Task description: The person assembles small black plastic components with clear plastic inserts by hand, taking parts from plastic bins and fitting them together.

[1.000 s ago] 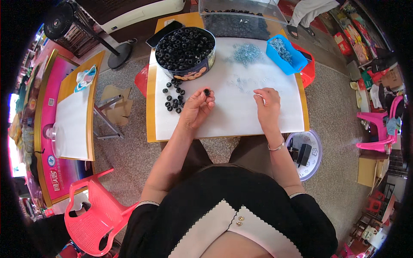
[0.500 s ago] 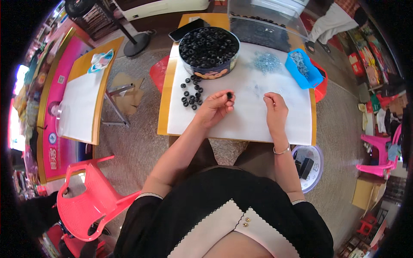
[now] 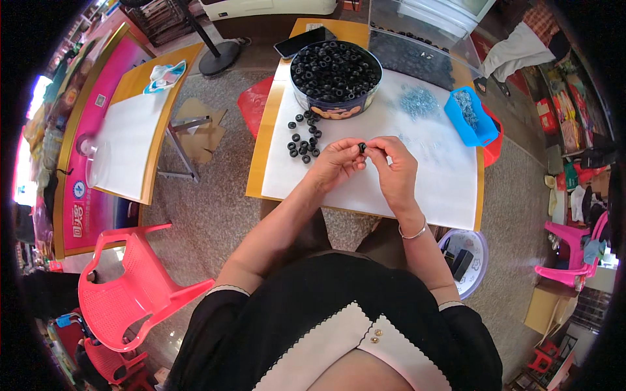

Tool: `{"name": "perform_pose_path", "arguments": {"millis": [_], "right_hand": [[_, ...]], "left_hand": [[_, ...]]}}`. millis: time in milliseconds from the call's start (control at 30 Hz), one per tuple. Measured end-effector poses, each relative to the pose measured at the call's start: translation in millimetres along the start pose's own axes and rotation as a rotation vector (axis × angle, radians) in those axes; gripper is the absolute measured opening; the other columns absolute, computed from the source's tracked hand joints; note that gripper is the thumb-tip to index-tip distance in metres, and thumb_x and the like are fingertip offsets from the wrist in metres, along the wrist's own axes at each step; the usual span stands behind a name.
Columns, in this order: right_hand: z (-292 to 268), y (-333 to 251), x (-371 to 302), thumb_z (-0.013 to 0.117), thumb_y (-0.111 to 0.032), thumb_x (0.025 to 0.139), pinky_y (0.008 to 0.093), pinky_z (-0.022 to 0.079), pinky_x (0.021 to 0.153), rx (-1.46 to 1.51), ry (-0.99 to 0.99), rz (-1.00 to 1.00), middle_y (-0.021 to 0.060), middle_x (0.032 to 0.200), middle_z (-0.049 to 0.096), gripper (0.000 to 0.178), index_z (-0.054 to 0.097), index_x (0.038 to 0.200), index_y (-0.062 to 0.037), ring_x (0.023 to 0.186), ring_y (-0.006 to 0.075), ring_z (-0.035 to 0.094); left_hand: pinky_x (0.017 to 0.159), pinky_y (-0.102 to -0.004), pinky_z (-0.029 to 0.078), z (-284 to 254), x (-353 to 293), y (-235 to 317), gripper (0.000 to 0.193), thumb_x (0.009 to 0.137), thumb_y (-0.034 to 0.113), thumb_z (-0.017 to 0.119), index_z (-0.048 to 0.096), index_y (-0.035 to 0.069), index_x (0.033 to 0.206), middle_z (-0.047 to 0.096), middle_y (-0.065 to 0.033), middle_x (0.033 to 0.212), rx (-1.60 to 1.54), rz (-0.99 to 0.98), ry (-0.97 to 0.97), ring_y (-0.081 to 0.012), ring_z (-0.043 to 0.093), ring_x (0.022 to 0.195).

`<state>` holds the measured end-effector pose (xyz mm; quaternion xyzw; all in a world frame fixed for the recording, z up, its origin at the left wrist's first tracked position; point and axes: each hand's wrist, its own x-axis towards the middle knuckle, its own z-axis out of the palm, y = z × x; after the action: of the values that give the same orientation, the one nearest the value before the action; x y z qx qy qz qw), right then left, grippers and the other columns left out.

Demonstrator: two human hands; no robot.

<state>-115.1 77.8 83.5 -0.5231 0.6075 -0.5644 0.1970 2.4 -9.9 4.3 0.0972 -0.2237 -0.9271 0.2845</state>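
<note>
Since the earlier frame, the right hand (image 3: 396, 171) has been brought across to the left hand (image 3: 336, 164). A black bead (image 3: 362, 148) is gripped between the left fingers, above the white-covered table (image 3: 293, 185); the right fingers are pinched together beside it, though whether anything small is held in them cannot be told. Loose black beads (image 3: 295, 137) are scattered to the left, near a filled round tub (image 3: 339, 109). Clear bits (image 3: 418, 102) are heaped beyond the right hand, near a blue box (image 3: 486, 136).
</note>
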Motion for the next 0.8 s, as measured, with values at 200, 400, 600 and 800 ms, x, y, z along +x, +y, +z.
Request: {"name": "perform_pose_path", "arguments": {"millis": [200,400,600,800], "right_hand": [[-1.9,1.8,-1.2,0.062,0.002,0.078,0.025,0.047,0.066,-0.106,-0.004,-0.091,0.008,0.088,0.06,0.012,0.063,0.09,-0.0008,0.075,0.0159,0.059],[1.7,-0.9,-2.4,0.061,0.001,0.078,0.0279,0.049,0.068,-0.131,0.009,-0.101,0.0105,0.092,0.06,0.018,0.064,0.096,-0.0031,0.079,0.0209,0.06],[-3.7,3.4,5.1,0.059,0.0,0.08,0.0286,0.048,0.072,-0.218,0.014,-0.168,0.0112,0.093,0.059,0.017,0.063,0.096,-0.002,0.085,0.0224,0.059],[-12.0,20.6,90.4,0.059,-0.008,0.079,0.0366,0.044,0.074,-0.476,0.024,-0.349,0.0091,0.087,0.059,0.011,0.065,0.088,-0.0051,0.086,0.0261,0.056]], "left_hand": [[0.069,-0.028,0.051,0.9,-0.1,-0.3,0.02,0.085,0.009,0.061,0.06,0.0,0.103,0.064,-0.0092,0.089,0.027,0.011,0.01,-0.0164,0.06,0.073],[0.069,-0.0265,0.051,-0.7,1.6,-0.3,0.02,0.085,0.009,0.06,0.06,0.001,0.104,0.063,-0.0077,0.089,0.041,0.029,0.01,-0.0149,0.059,0.074],[0.069,-0.0255,0.051,2.0,0.5,0.2,0.023,0.088,0.009,0.056,0.056,-0.002,0.108,0.062,-0.0082,0.091,0.039,0.034,0.045,-0.0127,0.059,0.073],[0.071,-0.025,0.05,7.7,0.1,1.7,0.024,0.089,0.01,0.055,0.055,-0.002,0.11,0.061,-0.0082,0.092,0.028,-0.005,0.065,-0.0118,0.057,0.074]]}}
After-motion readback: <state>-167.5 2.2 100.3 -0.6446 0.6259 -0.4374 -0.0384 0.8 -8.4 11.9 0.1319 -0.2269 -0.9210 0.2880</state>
